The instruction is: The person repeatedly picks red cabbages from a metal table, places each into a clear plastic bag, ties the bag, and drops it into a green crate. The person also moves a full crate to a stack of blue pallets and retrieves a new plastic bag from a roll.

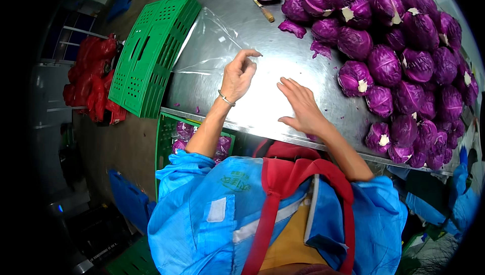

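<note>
My left hand [239, 75], with a bangle at the wrist, is over the right end of a clear plastic bag or film [212, 43] on the metal table [261, 112]. Its fingers are curled, and I cannot tell whether they grip the film. To the right, my right hand [301, 104] hovers above the bare metal, fingers apart and holding nothing. A large heap of red cabbages [384, 64] covers the table's right side, several showing pale cut stems. Loose purple leaves [292, 28] lie at the heap's near left. A wooden-handled knife [267, 13] rests beside the cabbages.
Stacked green plastic crates [140, 55] stand at the table's left edge. Below the front edge, another green crate [163, 138] holds wrapped purple cabbages [184, 130]. Red net sacks [93, 74] are piled farther left. A blue panel-like object [129, 197] is at lower left.
</note>
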{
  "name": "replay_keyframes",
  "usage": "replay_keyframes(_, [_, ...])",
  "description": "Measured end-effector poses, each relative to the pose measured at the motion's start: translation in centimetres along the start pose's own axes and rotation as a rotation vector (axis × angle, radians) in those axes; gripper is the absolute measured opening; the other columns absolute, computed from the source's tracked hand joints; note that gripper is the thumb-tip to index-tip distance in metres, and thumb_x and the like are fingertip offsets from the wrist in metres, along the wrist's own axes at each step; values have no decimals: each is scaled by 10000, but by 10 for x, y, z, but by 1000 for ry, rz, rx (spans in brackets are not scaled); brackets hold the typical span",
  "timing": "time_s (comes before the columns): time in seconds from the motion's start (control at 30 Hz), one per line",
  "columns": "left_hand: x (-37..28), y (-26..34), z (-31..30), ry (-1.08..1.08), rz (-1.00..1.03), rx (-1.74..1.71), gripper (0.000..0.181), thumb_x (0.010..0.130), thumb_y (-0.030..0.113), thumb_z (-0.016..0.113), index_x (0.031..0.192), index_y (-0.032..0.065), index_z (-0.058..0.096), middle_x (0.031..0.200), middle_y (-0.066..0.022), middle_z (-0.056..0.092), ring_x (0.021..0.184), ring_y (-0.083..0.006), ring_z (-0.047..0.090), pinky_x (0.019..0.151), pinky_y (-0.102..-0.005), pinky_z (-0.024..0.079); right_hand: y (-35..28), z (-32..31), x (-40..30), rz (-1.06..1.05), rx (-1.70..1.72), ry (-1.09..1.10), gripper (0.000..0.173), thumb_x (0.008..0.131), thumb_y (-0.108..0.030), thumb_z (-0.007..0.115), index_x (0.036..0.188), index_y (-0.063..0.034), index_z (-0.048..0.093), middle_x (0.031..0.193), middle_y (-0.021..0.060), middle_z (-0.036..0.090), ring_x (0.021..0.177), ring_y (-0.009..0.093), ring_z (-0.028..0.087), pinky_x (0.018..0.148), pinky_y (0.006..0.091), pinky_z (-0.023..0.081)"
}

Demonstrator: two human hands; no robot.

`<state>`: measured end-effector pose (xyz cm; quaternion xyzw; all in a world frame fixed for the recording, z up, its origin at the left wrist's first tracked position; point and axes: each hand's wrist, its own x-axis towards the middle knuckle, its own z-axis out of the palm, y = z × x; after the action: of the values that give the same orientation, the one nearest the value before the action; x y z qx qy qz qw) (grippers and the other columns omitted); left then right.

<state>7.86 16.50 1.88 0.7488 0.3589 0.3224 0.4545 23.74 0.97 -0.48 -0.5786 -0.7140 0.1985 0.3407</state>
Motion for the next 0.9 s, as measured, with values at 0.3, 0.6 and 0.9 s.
replay_keyframes(0.3, [20,73,-30,-238,-280,-582,152,819,70,519,931,5,599,636,29,482,522,-55,447,469,-179,346,2,-9,24,62,187,253,250,777,-169,612,1015,-94,592,1210,83,506,1186,268,398,982,425,242])
replay_keyframes(0.6, [51,81,25,-930,151,-220,625,758,233,613,1327,123,378,1336,-91,379,1206,-224,387,954,-384,361,-25,-100,-35,281,1423,76,215,888,-186,483,940,16,536,615,141,582,477,212,573,365,256,443])
replay_keyframes(0.9, [-2,-20,175,-900,-404,-590,359,821,218,614,1114,24,539,881,-25,583,718,-88,515,633,-220,419,51,-64,-79,685,666,561,162,841,-176,559,853,-21,603,567,-9,488,516,79,483,467,234,381])
